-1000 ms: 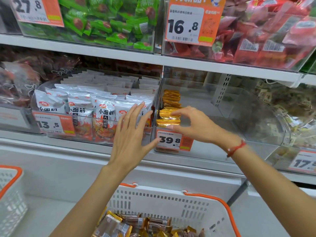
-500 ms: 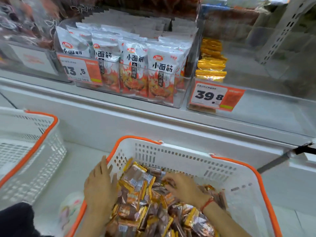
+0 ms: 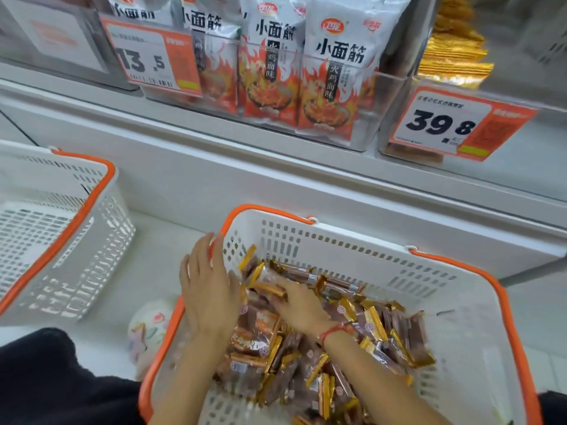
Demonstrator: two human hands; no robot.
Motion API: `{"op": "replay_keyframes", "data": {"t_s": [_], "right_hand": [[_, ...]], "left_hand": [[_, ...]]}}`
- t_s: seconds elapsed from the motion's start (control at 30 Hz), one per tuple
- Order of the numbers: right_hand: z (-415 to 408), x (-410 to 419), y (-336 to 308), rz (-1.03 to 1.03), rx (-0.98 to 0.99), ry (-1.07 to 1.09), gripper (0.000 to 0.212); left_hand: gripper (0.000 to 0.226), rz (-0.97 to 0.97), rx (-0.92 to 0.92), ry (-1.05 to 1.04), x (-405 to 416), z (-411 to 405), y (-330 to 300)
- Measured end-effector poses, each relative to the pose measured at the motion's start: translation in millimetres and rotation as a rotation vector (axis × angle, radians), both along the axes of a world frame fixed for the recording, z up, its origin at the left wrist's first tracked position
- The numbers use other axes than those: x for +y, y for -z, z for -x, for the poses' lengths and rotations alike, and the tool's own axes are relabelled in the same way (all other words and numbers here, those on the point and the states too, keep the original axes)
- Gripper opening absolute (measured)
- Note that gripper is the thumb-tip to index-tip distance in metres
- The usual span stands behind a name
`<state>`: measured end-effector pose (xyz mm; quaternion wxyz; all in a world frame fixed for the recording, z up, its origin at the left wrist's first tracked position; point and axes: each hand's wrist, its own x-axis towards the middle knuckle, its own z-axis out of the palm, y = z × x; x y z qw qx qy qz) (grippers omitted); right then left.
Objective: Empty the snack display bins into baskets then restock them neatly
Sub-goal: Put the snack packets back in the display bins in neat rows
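I am partway through restocking, by my reckoning. My right hand [image 3: 299, 305] is down in the basket [image 3: 343, 240] at six o'clock, its fingers [image 3: 277, 288] curled over the gold-and-brown snack packets [image 3: 352, 342] and closing on a few near the top of the heap, though blur keeps me from telling how many. My left hand [image 3: 208, 289] lies flat and relaxed over the basket's rim at its nine o'clock side, fingers straight, gripping nothing. The basket holds a large loose pile, so most of that stock is not yet back on the shelf. Up at one o'clock, the clear bin [image 3: 399, 87] behind the 39.8 price tag [image 3: 454, 124] shows only a short row of gold packets [image 3: 454, 53] at its near-left corner; the rest looks bare. The bin of flame-printed pouches [image 3: 331, 72] at twelve o'clock, tagged 13.5 [image 3: 150, 56], stands full and tidy, so I judge it done. A second basket [image 3: 76, 228] at nine o'clock looks empty.
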<state>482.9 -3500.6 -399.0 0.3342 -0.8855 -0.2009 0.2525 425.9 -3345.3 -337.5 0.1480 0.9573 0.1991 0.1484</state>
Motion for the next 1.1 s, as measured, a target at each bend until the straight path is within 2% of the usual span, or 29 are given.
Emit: {"op": "replay_keyframes", "data": {"t_s": [0.03,0.1,0.2,0.27,0.33,0.43,0.47,0.53,0.6,0.73,0.8,0.9,0.97,1.0,1.1], "right_hand": [[0,-15,-8,-0.085,0.129,0.081,0.027],[0,-47,-22,-0.221,0.356,0.266,0.02],[1,-89,-42,-0.457,0.629,0.479,0.017],[3,-110,-54,-0.572,0.727,0.54,0.023],[6,-123,-63,-0.55,0.729,0.498,0.03],[4,-141,-53,-0.388,0.621,0.52,0.03],[5,-149,-47,-0.193,0.489,0.511,0.03],[18,-168,-23,0.327,0.242,0.285,0.03],[42,-180,-1,0.611,0.14,0.089,0.04],[68,-172,11,0.675,0.033,0.034,0.052],[56,-174,7,0.626,0.106,0.092,0.045],[27,-186,-15,0.41,0.254,0.222,0.033],[12,-188,-40,0.15,0.259,0.347,0.026],[5,-186,-53,-0.007,0.275,0.416,0.026],[-3,-171,-85,-0.406,0.38,0.496,0.033]], "left_hand": [[0.055,0.017,-0.034,0.056,-8,-2,-2],[0.048,0.183,0.008,0.158,-29,-6,-7],[0.063,0.662,0.325,0.229,-63,-7,-5],[0.077,1.025,0.516,0.232,-78,-8,5],[0.089,1.121,0.516,0.246,-86,-7,19],[0.064,1.17,0.463,0.11,-96,-9,31],[0.052,1.203,0.453,0.058,-97,-11,32],[0.027,1.331,0.391,-0.031,-98,-15,34],[0.022,1.442,0.393,-0.104,-99,-17,29],[0.019,1.445,0.446,-0.136,-95,-14,32],[0.017,1.382,0.461,-0.071,-91,-9,29],[0.021,1.357,0.439,0.0,-84,-6,19],[0.042,1.381,0.443,0.002,-82,-8,13],[0.044,1.389,0.449,0.014,-82,-9,10],[0.032,1.355,0.468,0.039,-85,-12,3]]}}
